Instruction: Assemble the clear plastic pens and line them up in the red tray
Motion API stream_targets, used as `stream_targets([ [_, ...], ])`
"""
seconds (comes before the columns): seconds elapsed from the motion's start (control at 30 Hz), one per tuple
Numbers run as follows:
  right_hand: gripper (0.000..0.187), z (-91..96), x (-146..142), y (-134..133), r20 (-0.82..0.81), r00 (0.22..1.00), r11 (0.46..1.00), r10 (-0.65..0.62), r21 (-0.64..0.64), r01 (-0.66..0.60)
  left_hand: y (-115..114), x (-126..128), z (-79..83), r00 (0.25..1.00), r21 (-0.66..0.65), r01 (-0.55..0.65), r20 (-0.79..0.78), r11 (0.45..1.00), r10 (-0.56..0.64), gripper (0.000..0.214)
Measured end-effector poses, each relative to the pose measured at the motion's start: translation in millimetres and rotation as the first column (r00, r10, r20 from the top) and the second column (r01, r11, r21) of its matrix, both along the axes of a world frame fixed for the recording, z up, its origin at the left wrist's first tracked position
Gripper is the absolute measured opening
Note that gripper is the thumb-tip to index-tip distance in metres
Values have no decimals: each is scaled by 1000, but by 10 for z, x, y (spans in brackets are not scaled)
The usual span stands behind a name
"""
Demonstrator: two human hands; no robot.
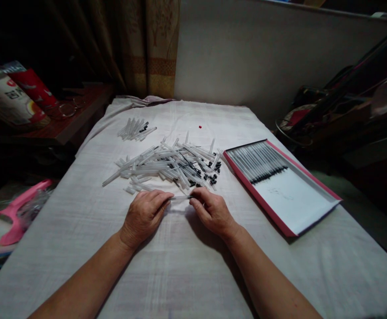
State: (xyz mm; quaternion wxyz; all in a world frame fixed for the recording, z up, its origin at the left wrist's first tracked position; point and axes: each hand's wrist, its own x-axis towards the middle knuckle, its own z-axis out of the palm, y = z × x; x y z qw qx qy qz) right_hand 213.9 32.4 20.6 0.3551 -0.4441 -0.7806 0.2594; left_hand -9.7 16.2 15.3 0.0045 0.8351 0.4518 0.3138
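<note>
My left hand (pixel 146 215) and my right hand (pixel 211 211) rest on the cloth-covered table (pixel 186 266), knuckles up. Between their pinched fingertips they hold one thin clear pen tube (pixel 181 198) lying level, each hand on one end. Just beyond lies a loose pile of clear tubes and small black caps (pixel 173 166). To the right sits a flat red-edged box (pixel 281 188) with a neat row of finished pens in its far half.
A smaller heap of clear tubes (pixel 135 129) lies at the far left of the table, and a tiny red bit (pixel 200 127) near the far edge. A dark side table with cartons (pixel 10 95) stands left; a pink plastic object (pixel 12 215) lies below it. Bags are heaped at the right.
</note>
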Motion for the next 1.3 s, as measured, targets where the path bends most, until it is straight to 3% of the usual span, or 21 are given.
stream_targets([
  [0.2, 33, -9, -8, 3, 21, 1000, 998, 7, -66, -5, -1, -16, -16, 1000, -11, 23, 6, 1000, -23, 23],
  [0.53, 54, -63, -69, 6, -196, 981, 960, -13, -276, -42, -7, -8, 8, 999, 42, 14, 36, 999, -16, 21],
  [0.7, 49, -82, -19, 25, -169, 984, 971, -53, -240, 11, 13, -46, 0, 999, 8, -31, -20, 999, 31, 24],
  [0.8, 30, -88, -10, 13, -155, 986, 972, -56, -234, 19, 4, -33, 7, 1000, 4, -15, -19, 1000, 15, 23],
  [0.93, 31, -77, -57, -17, -71, 997, 997, 42, -56, -46, -28, 32, 27, 1000, 4, 10, -18, 1000, -10, 22],
  [1.0, 23, -75, -71, -19, 13, 995, 995, 99, 31, -100, -26, 17, 47, 999, -5, 20, -26, 1000, -21, 24],
  [1.1, 19, -83, -37, 5, 96, 993, 994, 71, 73, -78, 29, -180, 111, 998, -13, -37, -59, 999, 36, 29],
  [1.23, 17, -93, 60, 50, 166, 986, 996, -28, 85, 14, 149, -697, 196, 938, -80, -325, -155, 942, 310, 31],
  [1.3, 16, -91, 84, 56, 243, 969, 997, -50, 75, 33, 186, -919, 190, 930, -153, -347, -184, 925, 318, 31],
])
